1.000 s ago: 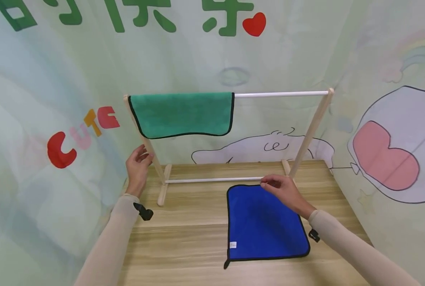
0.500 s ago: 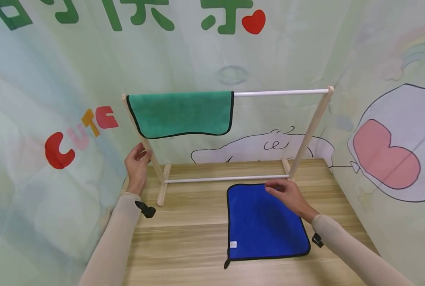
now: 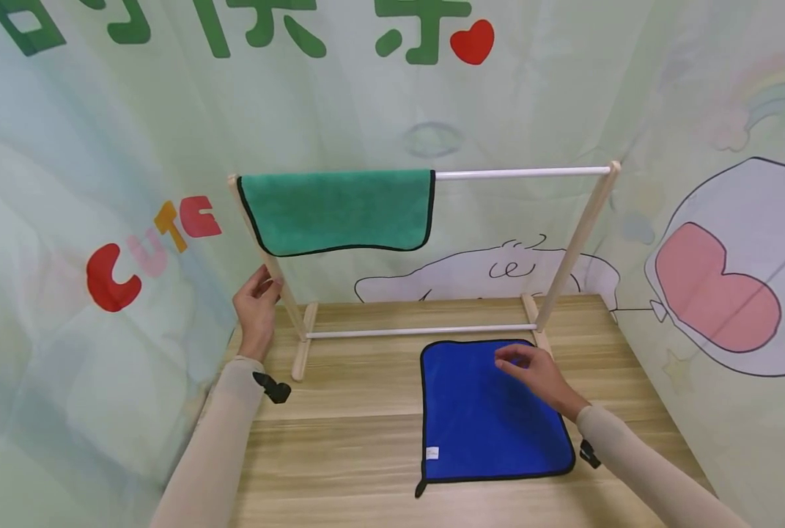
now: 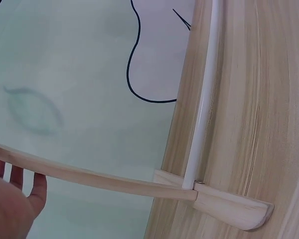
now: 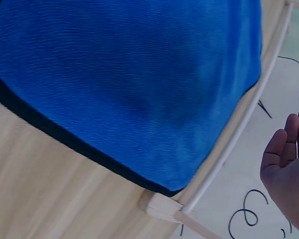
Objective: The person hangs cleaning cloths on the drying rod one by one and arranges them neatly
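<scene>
My left hand (image 3: 255, 312) holds the left upright post (image 4: 89, 177) of a wooden drying rack, thumb on one side and fingers on the other. A green towel (image 3: 339, 213) with black edging hangs folded over the left part of the rack's white top rail (image 3: 517, 173). On the table in front of the rack, a blue towel (image 3: 478, 425) with black edging, a small white tag and a corner loop lies spread flat. Above its upper right part hovers my right hand (image 3: 533, 370), fingers loosely bent and holding nothing. The right wrist view shows those fingers (image 5: 275, 148) apart from the towel.
The rack's lower white rail (image 3: 399, 332) runs just behind the blue towel, between two wooden feet (image 3: 303, 352). Printed fabric walls (image 3: 122, 381) enclose the wood-grain table (image 3: 339, 455) at the back and both sides.
My right hand has drawn back from the far edge of the blue towel, a little to the right and nearer. The left hand stays on the post, and both towels lie as before.
</scene>
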`<state>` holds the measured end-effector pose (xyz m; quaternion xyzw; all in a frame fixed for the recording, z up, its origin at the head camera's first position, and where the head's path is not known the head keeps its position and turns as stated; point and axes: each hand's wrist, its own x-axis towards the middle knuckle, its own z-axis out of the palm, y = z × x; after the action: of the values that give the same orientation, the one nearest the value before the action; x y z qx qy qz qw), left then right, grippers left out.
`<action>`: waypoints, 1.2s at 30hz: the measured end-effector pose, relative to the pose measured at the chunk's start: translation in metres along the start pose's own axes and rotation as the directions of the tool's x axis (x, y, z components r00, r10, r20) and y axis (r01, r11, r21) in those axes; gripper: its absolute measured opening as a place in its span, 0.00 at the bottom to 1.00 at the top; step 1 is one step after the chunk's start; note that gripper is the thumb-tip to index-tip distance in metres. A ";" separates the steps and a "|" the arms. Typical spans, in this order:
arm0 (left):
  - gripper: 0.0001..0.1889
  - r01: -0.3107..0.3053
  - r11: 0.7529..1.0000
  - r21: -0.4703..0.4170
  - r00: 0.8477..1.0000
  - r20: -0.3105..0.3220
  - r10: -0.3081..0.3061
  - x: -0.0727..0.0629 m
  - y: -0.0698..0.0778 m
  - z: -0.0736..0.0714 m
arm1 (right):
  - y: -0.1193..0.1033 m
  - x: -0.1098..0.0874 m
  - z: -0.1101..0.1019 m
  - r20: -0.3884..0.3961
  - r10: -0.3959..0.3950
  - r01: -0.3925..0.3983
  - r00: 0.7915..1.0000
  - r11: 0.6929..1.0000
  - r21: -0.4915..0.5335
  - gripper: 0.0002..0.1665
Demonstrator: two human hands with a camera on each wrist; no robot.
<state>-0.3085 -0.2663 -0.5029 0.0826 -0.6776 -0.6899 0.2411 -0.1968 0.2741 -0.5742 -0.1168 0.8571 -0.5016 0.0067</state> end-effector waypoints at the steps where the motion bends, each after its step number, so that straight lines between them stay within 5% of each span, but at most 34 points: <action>1: 0.24 -0.002 1.000 -0.001 1.000 -0.002 0.002 0.000 0.000 0.000 | 0.003 -0.001 0.001 0.001 0.004 -0.004 1.000 1.000 -0.003 0.16; 22: 0.25 0.004 1.000 -0.025 1.000 -0.015 -0.004 -0.004 0.001 0.002 | 0.054 0.017 0.019 0.065 -0.028 0.037 0.998 0.987 -0.156 0.20; 36: 0.25 0.017 0.999 -0.047 1.000 -0.022 -0.018 -0.003 0.001 0.002 | 0.079 0.035 0.025 0.096 -0.186 0.204 0.978 0.949 -0.241 0.19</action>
<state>-0.3060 -0.2633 -0.5028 0.0906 -0.6577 -0.7068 0.2444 -0.2429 0.2827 -0.6511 -0.2187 0.8968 -0.3836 -0.0267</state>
